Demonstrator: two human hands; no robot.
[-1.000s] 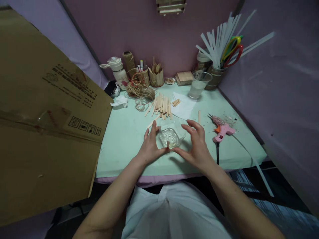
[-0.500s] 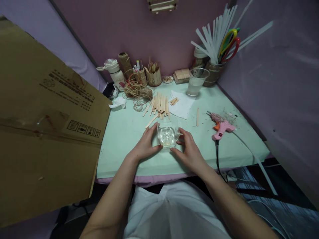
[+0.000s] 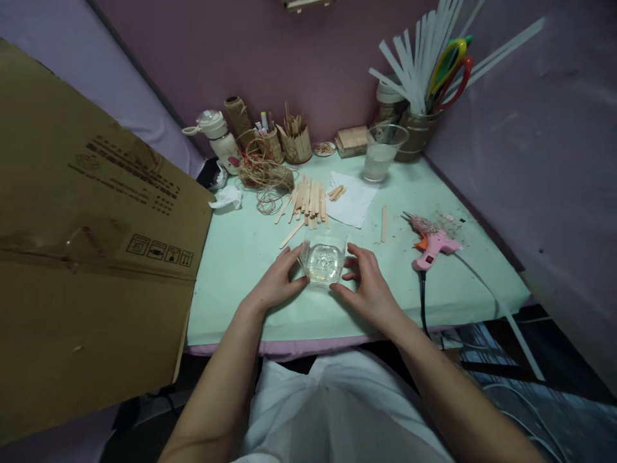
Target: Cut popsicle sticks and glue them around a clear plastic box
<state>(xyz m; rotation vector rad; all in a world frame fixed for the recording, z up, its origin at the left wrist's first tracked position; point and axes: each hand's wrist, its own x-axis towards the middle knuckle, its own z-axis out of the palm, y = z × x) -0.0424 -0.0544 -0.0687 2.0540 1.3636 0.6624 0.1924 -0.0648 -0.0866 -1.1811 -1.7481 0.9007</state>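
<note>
A clear, square-bottomed container (image 3: 324,262) stands on the table near its front edge, its see-through walls hard to make out. My left hand (image 3: 278,281) curves around its left side, thumb at the near corner and fingers along the wall. Against the right side rests my right hand (image 3: 369,287), thumb near the front corner and fingers bent beside the wall. Just beyond the container lies a loose pile of flat wooden sticks (image 3: 311,199). One more wooden stick (image 3: 384,224) lies apart to the right.
A pink glue gun (image 3: 434,247) with its cord lies at right. Behind are tangled twine (image 3: 263,173), a white paper (image 3: 354,202), a plastic cup (image 3: 380,157), and a holder (image 3: 415,138) with white strips and scissors. A tall cardboard sheet (image 3: 96,257) borders the left.
The camera view has shifted slightly. Both hands stay around the clear container, which looks tilted or turned a little; the other things on the table lie as before.
</note>
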